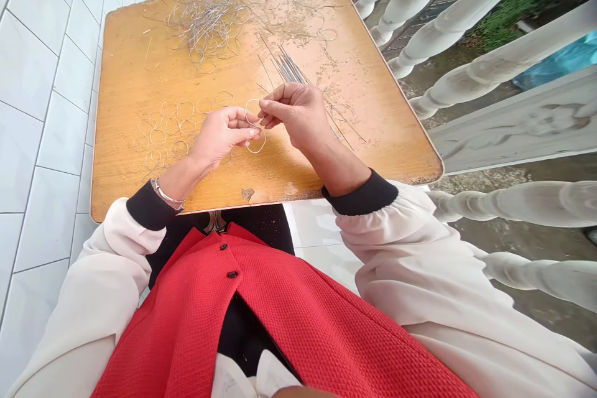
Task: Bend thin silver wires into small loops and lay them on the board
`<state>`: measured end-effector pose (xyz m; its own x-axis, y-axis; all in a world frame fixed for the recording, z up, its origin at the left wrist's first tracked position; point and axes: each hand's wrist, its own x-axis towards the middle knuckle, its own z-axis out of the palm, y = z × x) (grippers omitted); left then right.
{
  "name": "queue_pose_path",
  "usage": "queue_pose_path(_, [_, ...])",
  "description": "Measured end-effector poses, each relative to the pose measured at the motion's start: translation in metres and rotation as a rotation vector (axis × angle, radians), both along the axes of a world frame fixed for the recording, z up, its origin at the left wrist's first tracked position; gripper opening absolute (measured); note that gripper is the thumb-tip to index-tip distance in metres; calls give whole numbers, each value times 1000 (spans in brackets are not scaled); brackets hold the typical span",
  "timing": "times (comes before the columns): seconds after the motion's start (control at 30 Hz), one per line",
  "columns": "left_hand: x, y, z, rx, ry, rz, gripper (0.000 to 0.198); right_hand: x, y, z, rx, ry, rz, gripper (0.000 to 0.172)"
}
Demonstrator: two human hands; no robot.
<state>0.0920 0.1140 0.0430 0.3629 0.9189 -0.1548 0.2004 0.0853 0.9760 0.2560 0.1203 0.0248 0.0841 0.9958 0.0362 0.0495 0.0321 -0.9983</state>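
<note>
The left hand (221, 135) and right hand (299, 109) pinch a looped wire (264, 140) above the surface (392, 149). Bent wires (179, 112) lie at 9 o'clock of it, straight wires (290, 66) at 1 o'clock. Uneven finger pressure could distort the loops; lowering the left wrist could displace bent pieces.

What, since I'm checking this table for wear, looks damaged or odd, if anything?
The table looks worn: a dark, ragged patch by its near edge breaks the orange finish, and the far right surface is blotchy. The tangled wire heap toward the far left looks untidy, with strands straying outward.
</note>
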Motion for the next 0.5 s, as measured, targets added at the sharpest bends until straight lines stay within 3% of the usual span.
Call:
queue_pose_path(0.3, [8, 1, -9, 36, -3, 76, 12, -2, -2, 0, 31, 10, 4, 27])
queue_pose_path(0.5, [10, -1, -13, 106, -15, 99, 14, 0, -2, 1, -35, 68, 32, 31])
